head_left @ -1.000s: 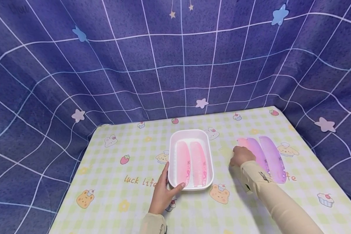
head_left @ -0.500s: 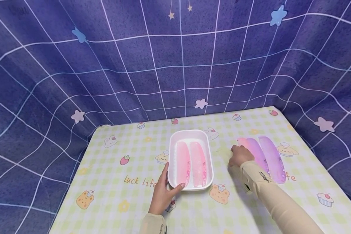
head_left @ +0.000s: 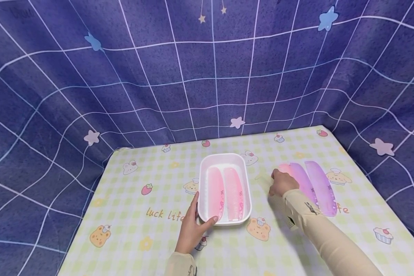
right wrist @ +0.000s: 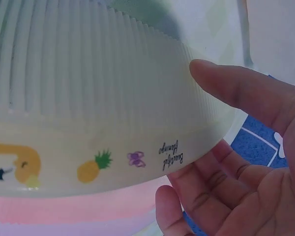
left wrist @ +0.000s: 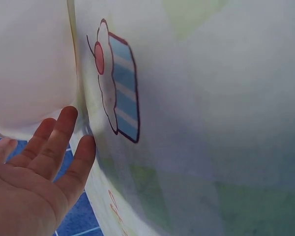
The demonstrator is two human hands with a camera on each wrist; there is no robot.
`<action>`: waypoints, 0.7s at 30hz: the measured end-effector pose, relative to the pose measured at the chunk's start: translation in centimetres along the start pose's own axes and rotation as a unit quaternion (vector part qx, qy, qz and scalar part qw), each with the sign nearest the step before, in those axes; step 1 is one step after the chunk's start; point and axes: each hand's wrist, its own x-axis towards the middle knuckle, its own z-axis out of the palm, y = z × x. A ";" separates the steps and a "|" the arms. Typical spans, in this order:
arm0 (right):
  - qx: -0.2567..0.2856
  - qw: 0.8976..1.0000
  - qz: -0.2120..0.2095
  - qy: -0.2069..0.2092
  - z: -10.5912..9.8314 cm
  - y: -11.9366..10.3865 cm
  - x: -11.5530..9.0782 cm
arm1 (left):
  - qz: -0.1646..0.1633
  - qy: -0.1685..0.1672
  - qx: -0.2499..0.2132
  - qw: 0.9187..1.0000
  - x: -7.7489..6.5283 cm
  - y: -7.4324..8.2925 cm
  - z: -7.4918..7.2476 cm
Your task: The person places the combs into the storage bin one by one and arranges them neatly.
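My right hand [head_left: 283,183] grips a pale yellow comb [right wrist: 113,88] along its edge, thumb on the toothed side and fingers by the spine. The comb carries prints of a flamingo, a pineapple and small lettering; in the head view the hand and sleeve cover part of it. My left hand [head_left: 191,232] holds the near left corner of a white plastic tray [head_left: 224,155], thumb over the rim and fingers against the outer side. Inside the tray, a pink comb [head_left: 215,191] lies next to a second pink comb [head_left: 232,191].
Right of my right hand lie a pink comb [head_left: 285,167], mostly covered, a purple comb [head_left: 303,178] and another purple comb [head_left: 319,188]. A checked tablecloth [head_left: 124,199] with cartoon prints covers the table. Behind it hangs a dark blue curtain [head_left: 165,92] with white grid lines.
My right hand has shifted very slightly left, and more of the yellow comb shows beside it. The left hand and the tray stay in place.
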 end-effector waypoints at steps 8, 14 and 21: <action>-0.001 1.000 0.008 -0.003 -0.1 -0.2 -0.1 | -0.001 0.000 -0.003 1.000 0.0 0.0 0.0; 0.005 1.000 0.014 -0.012 -0.3 -0.4 -0.3 | 0.000 -0.001 -0.003 1.000 0.0 0.0 0.0; 0.015 1.000 0.015 -0.019 -0.6 -0.8 -0.7 | 0.008 -0.003 -0.010 1.000 0.0 -0.1 -0.1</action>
